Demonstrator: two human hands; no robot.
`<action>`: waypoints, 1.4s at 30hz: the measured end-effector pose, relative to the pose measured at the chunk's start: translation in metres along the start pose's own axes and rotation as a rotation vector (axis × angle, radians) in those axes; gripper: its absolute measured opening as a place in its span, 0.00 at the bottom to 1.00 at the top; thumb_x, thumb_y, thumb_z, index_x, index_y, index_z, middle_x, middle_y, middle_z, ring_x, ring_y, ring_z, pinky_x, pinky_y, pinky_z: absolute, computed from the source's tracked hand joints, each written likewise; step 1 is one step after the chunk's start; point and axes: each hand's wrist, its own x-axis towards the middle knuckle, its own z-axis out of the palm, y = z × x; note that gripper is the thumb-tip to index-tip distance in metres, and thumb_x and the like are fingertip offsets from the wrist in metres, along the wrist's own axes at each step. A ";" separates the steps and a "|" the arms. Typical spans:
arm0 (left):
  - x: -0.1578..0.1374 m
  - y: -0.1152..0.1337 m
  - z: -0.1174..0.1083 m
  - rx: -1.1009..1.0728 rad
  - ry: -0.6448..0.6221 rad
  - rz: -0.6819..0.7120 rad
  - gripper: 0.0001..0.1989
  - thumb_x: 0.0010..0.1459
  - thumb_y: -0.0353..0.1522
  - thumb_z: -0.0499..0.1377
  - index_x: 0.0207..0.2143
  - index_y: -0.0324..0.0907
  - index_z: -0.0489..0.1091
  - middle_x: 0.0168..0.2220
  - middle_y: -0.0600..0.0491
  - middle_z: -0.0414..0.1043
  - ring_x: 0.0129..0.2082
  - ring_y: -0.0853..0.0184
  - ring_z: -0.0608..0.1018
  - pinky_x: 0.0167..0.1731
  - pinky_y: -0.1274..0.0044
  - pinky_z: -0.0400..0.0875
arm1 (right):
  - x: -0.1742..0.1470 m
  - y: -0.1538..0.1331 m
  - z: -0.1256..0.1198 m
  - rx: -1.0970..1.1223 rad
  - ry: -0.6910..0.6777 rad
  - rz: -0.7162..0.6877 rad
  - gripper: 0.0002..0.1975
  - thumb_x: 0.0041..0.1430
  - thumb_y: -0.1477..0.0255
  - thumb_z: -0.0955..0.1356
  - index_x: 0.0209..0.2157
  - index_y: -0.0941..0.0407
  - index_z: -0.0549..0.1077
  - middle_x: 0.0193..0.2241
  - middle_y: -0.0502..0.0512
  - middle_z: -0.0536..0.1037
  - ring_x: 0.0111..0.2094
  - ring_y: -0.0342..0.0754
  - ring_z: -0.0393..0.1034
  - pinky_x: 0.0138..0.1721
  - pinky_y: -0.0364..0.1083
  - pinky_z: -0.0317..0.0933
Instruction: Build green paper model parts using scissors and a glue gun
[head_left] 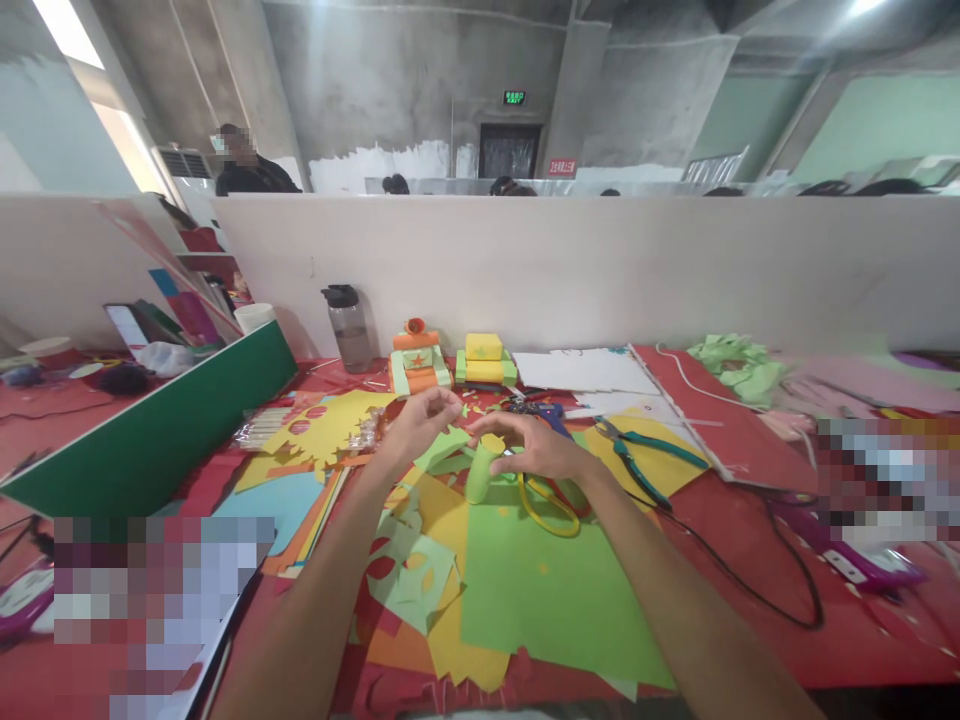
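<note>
— What covers the red table (750, 560)?
— Paper sheets; a green sheet (555, 590) lies near, scissors (551, 505) beyond it.
— The hands?
— Right hand (536, 450) grips a rolled green paper tube (478, 478) upright at centre; left hand (416, 420) pinches loosely beside it. Seemingly shaping the roll; next needs steady fingers.

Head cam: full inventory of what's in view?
rolled paper tube: 1, light green, upright under the right hand
paper sheet: 1, green, front centre
paper scraps: many, yellow, orange and blue, left of centre
scissors: 1, yellow handles, beside the tube
pliers: 1, teal handles, right of the hands
paper models: 2, orange and yellow, by the partition
bottle: 1, grey, rear left
left hand: pinched, holding nothing I can make out
right hand: on the tube
</note>
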 end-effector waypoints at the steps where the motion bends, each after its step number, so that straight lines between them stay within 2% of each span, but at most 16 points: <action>1: 0.001 -0.003 0.001 0.008 0.006 0.003 0.16 0.59 0.45 0.61 0.36 0.40 0.69 0.29 0.54 0.71 0.30 0.70 0.73 0.32 0.78 0.66 | 0.000 -0.001 0.000 -0.005 0.001 0.001 0.29 0.52 0.59 0.76 0.54 0.53 0.73 0.50 0.58 0.77 0.48 0.53 0.71 0.48 0.49 0.65; 6: 0.004 -0.013 0.004 0.022 0.027 -0.007 0.16 0.61 0.45 0.59 0.35 0.40 0.68 0.28 0.55 0.71 0.28 0.71 0.72 0.31 0.79 0.66 | -0.003 -0.001 -0.003 0.049 0.020 0.016 0.27 0.51 0.59 0.76 0.50 0.55 0.75 0.46 0.57 0.77 0.44 0.52 0.73 0.46 0.49 0.67; 10: 0.003 -0.012 0.006 0.049 0.011 0.001 0.15 0.62 0.44 0.58 0.34 0.40 0.69 0.27 0.55 0.70 0.27 0.71 0.71 0.31 0.79 0.66 | -0.005 0.004 -0.009 -0.044 0.080 0.040 0.28 0.50 0.59 0.77 0.51 0.55 0.74 0.46 0.57 0.77 0.45 0.53 0.73 0.48 0.50 0.67; 17: 0.001 -0.007 0.009 0.077 0.002 -0.013 0.15 0.61 0.43 0.58 0.33 0.39 0.71 0.26 0.55 0.70 0.26 0.72 0.71 0.29 0.79 0.64 | -0.006 0.002 -0.013 -0.101 -0.038 0.042 0.28 0.51 0.57 0.76 0.52 0.53 0.75 0.52 0.57 0.76 0.50 0.55 0.72 0.49 0.49 0.67; 21: 0.001 -0.006 0.009 0.057 0.029 -0.023 0.13 0.58 0.41 0.60 0.32 0.39 0.70 0.25 0.56 0.70 0.25 0.72 0.70 0.29 0.79 0.64 | -0.007 -0.003 -0.015 -0.124 -0.039 0.049 0.29 0.51 0.57 0.76 0.53 0.52 0.75 0.55 0.56 0.74 0.55 0.58 0.69 0.52 0.50 0.65; 24: 0.002 -0.008 0.009 0.036 0.033 -0.033 0.12 0.57 0.40 0.62 0.31 0.39 0.71 0.25 0.56 0.70 0.25 0.73 0.70 0.28 0.80 0.64 | -0.008 -0.002 -0.017 -0.127 -0.034 0.064 0.29 0.51 0.58 0.76 0.54 0.51 0.74 0.56 0.56 0.74 0.55 0.58 0.69 0.53 0.50 0.65; 31: 0.003 -0.011 0.008 0.065 -0.012 -0.017 0.11 0.55 0.39 0.62 0.30 0.38 0.72 0.24 0.56 0.70 0.23 0.73 0.70 0.26 0.80 0.63 | -0.010 0.005 -0.019 -0.069 -0.022 0.046 0.30 0.51 0.61 0.76 0.56 0.49 0.73 0.56 0.56 0.74 0.56 0.57 0.68 0.53 0.51 0.64; 37: 0.002 -0.011 0.008 0.054 -0.010 -0.032 0.11 0.54 0.39 0.63 0.29 0.38 0.72 0.23 0.56 0.71 0.23 0.73 0.70 0.25 0.81 0.63 | -0.011 0.010 -0.022 0.028 -0.025 -0.006 0.25 0.54 0.63 0.76 0.54 0.50 0.74 0.56 0.57 0.74 0.57 0.56 0.68 0.56 0.52 0.62; 42: 0.002 -0.009 0.010 0.039 0.015 -0.018 0.10 0.55 0.38 0.62 0.31 0.39 0.71 0.25 0.56 0.70 0.24 0.74 0.70 0.26 0.81 0.63 | -0.013 0.012 -0.025 0.157 0.010 -0.032 0.25 0.56 0.59 0.74 0.53 0.52 0.74 0.54 0.60 0.75 0.56 0.57 0.69 0.56 0.54 0.62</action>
